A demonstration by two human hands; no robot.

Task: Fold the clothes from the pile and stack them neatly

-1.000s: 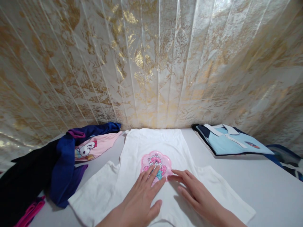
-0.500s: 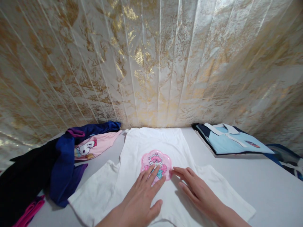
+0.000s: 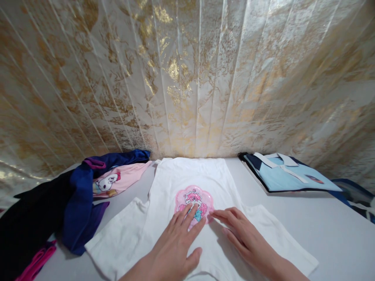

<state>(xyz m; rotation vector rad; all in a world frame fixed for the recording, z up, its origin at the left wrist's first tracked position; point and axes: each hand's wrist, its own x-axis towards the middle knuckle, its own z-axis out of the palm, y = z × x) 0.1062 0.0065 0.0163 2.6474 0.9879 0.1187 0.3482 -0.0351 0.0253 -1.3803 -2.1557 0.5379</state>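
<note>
A white T-shirt lies spread flat, its neckline toward me and its sleeves out to both sides. On its front is a pink scalloped patch with a cartoon figure. My left hand rests flat on the shirt, fingers extended over the lower left part of the patch, thumb apart. My right hand has its fingertips at the patch's right edge, with the fingers slightly bent and apart. Neither hand grips the cloth. The left fingers cover part of the figure.
To the left lies a loose heap of clothes: a black garment, a blue one and a pink one with a cartoon. Folded at the right is a light blue polo shirt. A gold-patterned curtain hangs behind the table.
My right fingertips have shifted very slightly left onto the patch's edge. My left hand and the shirt look the same; the view has moved a little.
</note>
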